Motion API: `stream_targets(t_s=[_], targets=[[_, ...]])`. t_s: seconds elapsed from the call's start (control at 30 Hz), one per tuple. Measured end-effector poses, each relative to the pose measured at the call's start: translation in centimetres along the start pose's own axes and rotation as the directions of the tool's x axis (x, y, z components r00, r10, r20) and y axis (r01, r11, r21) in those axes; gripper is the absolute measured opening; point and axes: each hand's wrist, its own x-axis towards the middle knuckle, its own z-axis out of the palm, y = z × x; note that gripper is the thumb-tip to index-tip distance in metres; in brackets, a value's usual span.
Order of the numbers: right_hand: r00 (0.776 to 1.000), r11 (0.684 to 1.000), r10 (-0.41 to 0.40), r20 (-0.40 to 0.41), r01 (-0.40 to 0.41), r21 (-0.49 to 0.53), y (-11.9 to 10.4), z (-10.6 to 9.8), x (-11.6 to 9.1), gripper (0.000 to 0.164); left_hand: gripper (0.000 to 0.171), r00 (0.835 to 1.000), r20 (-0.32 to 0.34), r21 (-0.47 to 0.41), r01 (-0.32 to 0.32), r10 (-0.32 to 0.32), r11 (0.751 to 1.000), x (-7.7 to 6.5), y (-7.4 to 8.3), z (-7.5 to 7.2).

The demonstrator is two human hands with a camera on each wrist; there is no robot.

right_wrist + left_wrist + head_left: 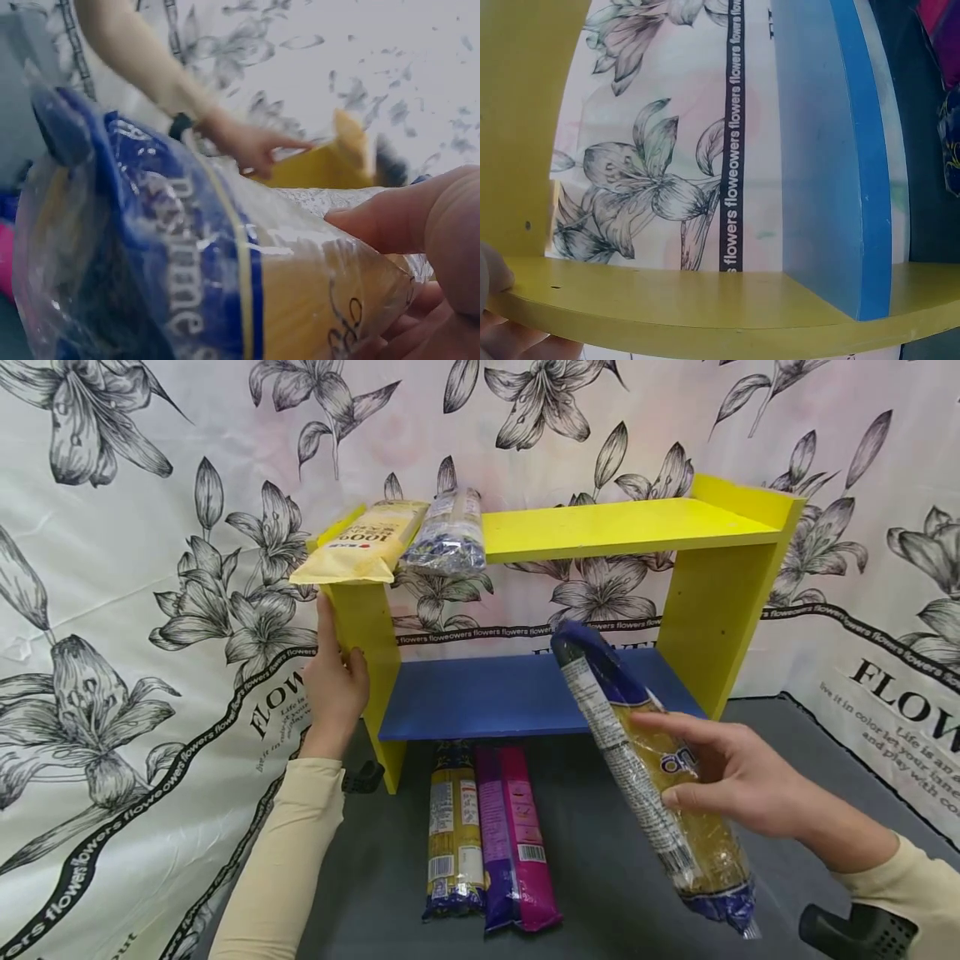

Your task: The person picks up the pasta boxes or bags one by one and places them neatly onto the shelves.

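Our right hand [738, 777] gripped a pasta packet [633, 764] between thumb and fingers, tilted, its upper end leaning to the hand's left. We judged that the slick wrapper could slip, since its lower end hung unsupported below the hand. A careless forward swing could knock the upper end against the blue shelf [487, 693], ahead and to the left.

Our left hand [335, 681] held the yellow side panel [378, 643]; loosened, it might let a bump shift that panel. Just above it, a yellow bag [367, 543] overhung the top board [600, 527] and could drop if jolted, with a clear packet [450, 531] beside it. Below and right of that hand, a gold-and-blue packet [455, 835] and a pink-purple packet [521, 843] lay on the counter [615, 877].
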Motion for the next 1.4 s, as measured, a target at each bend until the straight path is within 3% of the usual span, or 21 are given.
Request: stream_targets(t_s=[0.17, 0.4, 0.5, 0.63, 0.9, 1.17, 1.4], targets=[[0.997, 0.998, -0.007, -0.071, 0.003, -0.065, -1.9, -1.8, 1.5, 0.083, 0.073, 1.0, 0.006, 0.001, 0.026, -0.026, 1.0, -0.2, -0.3, -0.1], [0.99, 1.0, -0.005, -0.143, 0.009, 0.027, -3.9, -4.9, 4.2, 0.085, 0.078, 1.0, -0.012, -0.016, -0.021, 0.02, 1.0, -0.1, -0.5, 0.0], [0.962, 0.989, 0.111, -0.25, -0.131, -0.064, -5.4, -6.1, 6.1, 0.085, 0.078, 1.0, -0.01, -0.02, -0.015, 0.015, 1.0, 0.0, -0.5, -0.1], [0.887, 0.937, 0.27, -0.374, -0.331, -0.11, -7.5, -7.3, 9.4, 0.084, 0.078, 1.0, -0.008, -0.02, -0.019, 0.019, 1.0, 0.1, -0.7, -0.1], [0.796, 0.893, 0.419, -0.436, -0.447, 0.043, -9.3, -8.7, 16.7, 0.082, 0.079, 1.0, -0.025, -0.012, -0.017, 0.017, 1.0, -0.2, -1.3, -0.3], [0.756, 0.863, 0.485, -0.44, -0.496, 0.099, -9.3, -8.6, 22.2, 0.081, 0.076, 0.999, -0.033, -0.017, -0.029, 0.028, 0.999, -0.2, -1.1, -0.2], [0.723, 0.82, 0.572, -0.388, -0.516, 0.247, -8.7, -9.0, 24.6, 0.078, 0.08, 0.998, -0.039, -0.037, -0.059, 0.058, 0.998, -0.1, -0.5, 0.3]])
